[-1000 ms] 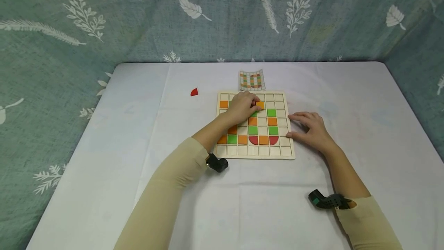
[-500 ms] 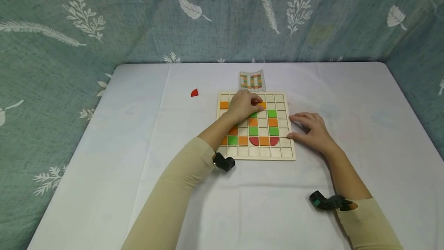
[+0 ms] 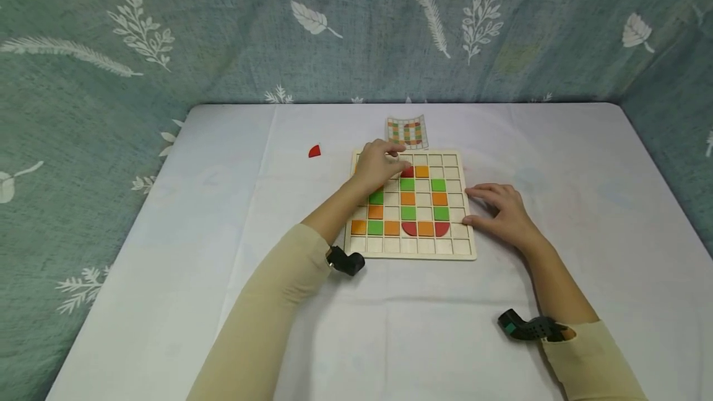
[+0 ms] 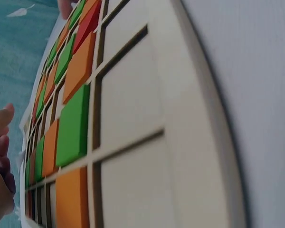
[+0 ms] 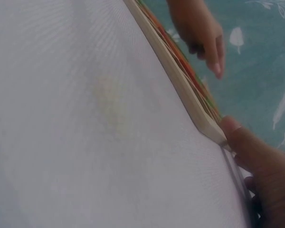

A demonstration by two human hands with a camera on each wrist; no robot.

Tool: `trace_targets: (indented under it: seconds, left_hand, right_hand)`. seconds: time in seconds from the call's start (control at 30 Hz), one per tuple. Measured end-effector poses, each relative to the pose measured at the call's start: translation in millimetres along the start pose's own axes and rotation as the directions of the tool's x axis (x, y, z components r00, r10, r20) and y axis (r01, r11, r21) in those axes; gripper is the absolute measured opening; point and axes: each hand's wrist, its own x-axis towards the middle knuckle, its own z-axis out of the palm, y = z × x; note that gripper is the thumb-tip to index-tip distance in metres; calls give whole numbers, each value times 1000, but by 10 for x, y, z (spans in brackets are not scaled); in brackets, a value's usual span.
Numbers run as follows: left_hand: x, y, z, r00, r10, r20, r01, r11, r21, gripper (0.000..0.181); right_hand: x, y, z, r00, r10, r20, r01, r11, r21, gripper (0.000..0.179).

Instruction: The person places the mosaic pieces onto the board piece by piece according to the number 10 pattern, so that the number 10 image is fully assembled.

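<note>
A pale wooden grid board (image 3: 466, 248) holds orange and green square tiles and red rounded tiles in its cells. My left hand (image 3: 375, 169) hovers over its upper left part, thumb and fingers apart with nothing between them. The thumb tip is right at a red tile (image 3: 408, 172), beside an orange tile (image 3: 422, 172). In the left wrist view the fingers stand left of the green tile (image 4: 73, 126). My right hand (image 3: 498, 210) touches the board's right edge with its fingertips and thumb. The right wrist view shows that thumb (image 5: 232, 127) at a board corner.
A small printed card (image 3: 407, 132) with a coloured grid pattern lies behind the board. One loose red quarter-round tile (image 3: 314, 151) lies on the white tablecloth (image 3: 423, 320) to the left. A green leaf-patterned cloth (image 3: 356, 30) hangs behind the table.
My left hand has drawn back left from the red and orange tiles, which now show side by side in the grid. The orange one shifted slightly right. My right hand stays at the edge.
</note>
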Motion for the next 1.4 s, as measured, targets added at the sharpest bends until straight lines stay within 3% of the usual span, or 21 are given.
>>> trace_targets:
  seconds: [0.3, 0.53, 0.7, 0.87, 0.97, 1.1, 1.17, 1.23, 1.4]
  left_hand:
    - [-42, -269, -234, 984, -117, -134, 106, 990, -89, 40]
    - [-117, -475, -427, 949, -209, -237, 189, 977, -104, 38]
    - [-181, -614, -547, 900, -255, -354, 252, 966, -56, 36]
    - [-245, -776, -646, 827, -313, -467, 341, 940, -25, 35]
    - [-264, -851, -681, 790, -348, -504, 404, 915, 1, 38]
    - [-277, -896, -705, 758, -371, -536, 461, 886, 39, 40]
    - [-280, -901, -715, 752, -377, -540, 476, 878, 50, 38]
    - [-288, -900, -723, 756, -381, -533, 484, 873, 62, 37]
    - [-317, -911, -749, 801, -349, -487, 457, 881, 120, 32]
  right_hand:
    - [-13, -7, 8, 1000, -11, -19, 11, 1000, -8, 59]
    - [-2, -37, -1, 1000, 2, -4, -2, 1000, -4, 57]
    - [14, -9, -2, 1000, -12, -6, 12, 1000, -11, 57]
    - [3, 6, 10, 1000, -12, -10, 12, 1000, -14, 57]
    - [-1, 0, 3, 1000, -9, -11, 9, 1000, -10, 57]
    - [5, -10, -6, 1000, -9, -13, 9, 1000, -5, 56]
    - [8, -14, -7, 1000, -8, -14, 8, 1000, -4, 56]
    - [11, -19, -7, 1000, -7, -13, 7, 1000, 0, 56]
    - [15, -26, -6, 1000, 2, -9, -2, 1000, 4, 56]
